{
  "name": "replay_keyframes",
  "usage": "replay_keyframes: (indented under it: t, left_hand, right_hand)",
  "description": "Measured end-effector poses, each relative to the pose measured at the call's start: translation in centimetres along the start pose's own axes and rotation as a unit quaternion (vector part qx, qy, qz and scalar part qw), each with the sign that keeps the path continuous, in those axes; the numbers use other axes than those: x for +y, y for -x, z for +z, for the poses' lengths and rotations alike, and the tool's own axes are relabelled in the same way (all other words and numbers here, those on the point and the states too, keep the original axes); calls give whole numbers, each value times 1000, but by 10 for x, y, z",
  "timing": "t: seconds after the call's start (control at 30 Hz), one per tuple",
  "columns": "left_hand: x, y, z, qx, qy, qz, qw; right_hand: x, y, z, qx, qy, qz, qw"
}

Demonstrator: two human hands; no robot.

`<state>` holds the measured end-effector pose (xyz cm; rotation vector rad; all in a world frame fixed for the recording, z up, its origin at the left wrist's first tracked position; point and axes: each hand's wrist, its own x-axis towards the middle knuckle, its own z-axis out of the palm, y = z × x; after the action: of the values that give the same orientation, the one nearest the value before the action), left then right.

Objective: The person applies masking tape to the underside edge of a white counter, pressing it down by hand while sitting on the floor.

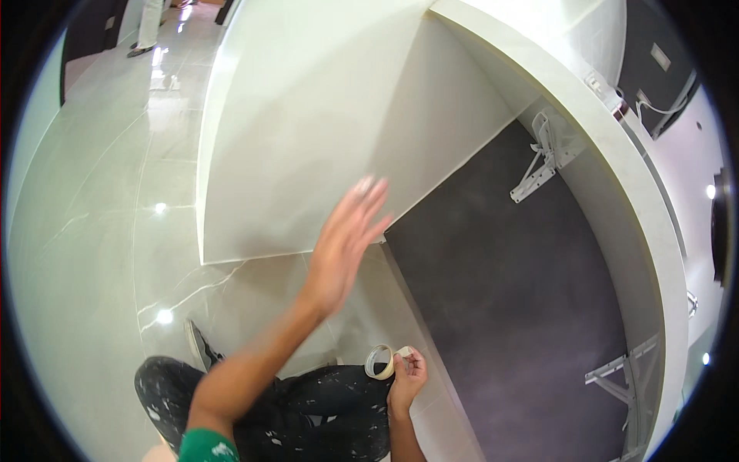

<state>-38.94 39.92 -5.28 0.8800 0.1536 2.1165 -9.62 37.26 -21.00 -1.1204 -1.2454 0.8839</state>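
Observation:
My left hand (pixel 345 245) is raised in front of the white panel (pixel 296 131), with its fingers stretched out and slightly blurred. Nothing shows in it, and I cannot tell whether the fingertips touch the panel. Lower down, beside my right knee, my right hand (pixel 408 380) pinches the edge of a roll of cream masking tape (pixel 379 362). A short pale end of tape stands between the thumb and fingers there. The roll's open ring faces up, over my dark, paint-spotted trousers (pixel 331 408).
A dark grey wall panel (pixel 508 285) lies to the right, under a curved white counter edge (pixel 616 162). White folding brackets (pixel 536 173) are fixed there. Glossy tiled floor (pixel 100 254) stretches left, where another person's legs (pixel 148 27) stand far off.

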Motion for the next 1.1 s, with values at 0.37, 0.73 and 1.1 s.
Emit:
replay_keyframes:
  t: [0.37, 0.73, 1.1]
  left_hand:
    - [82, -251, 104, -45, 220, 17, 974]
    - [92, -128, 171, -270, 313, -14, 910]
    - [45, -23, 167, -411, -16, -252, 876]
  right_hand:
    - [17, 6, -7, -8, -2, -13, 1000]
    - [6, 9, 6, -30, -36, -8, 999]
    - [18, 2, -7, -4, 49, -62, 997]
